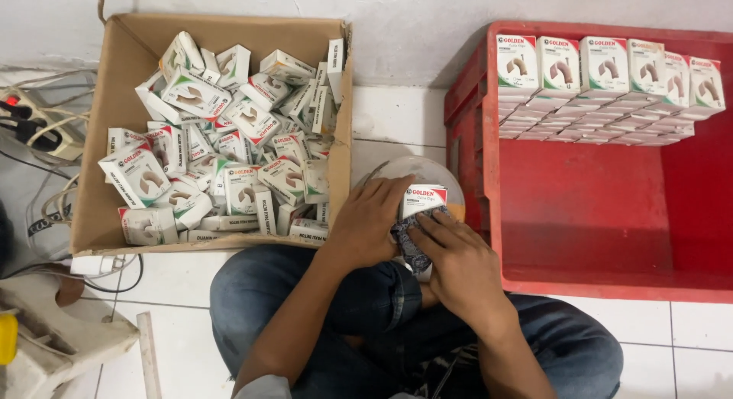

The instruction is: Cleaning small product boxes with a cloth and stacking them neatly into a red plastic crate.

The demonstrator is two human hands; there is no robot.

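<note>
Your left hand (370, 227) and right hand (458, 265) meet above your lap, fingers of both closed on a small white box (422, 199) and a dark cloth (410, 242) under it. Just behind sits a clear round lid (412, 168). Farther left, a carton (114, 139) holds jumbled boxes; right, a red crate (595, 239) holds neat rows.

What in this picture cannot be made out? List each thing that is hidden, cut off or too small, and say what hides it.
1. Small white box in the head view: its lower part is covered by the left hand and right hand.
2. Dark patterned cloth: mostly hidden between the hands.
3. Round clear container: its contents are hidden behind box and hands.
4. Red crate: cut off by the right edge.
5. Cardboard box: its bottom is buried under loose cartons.
</note>
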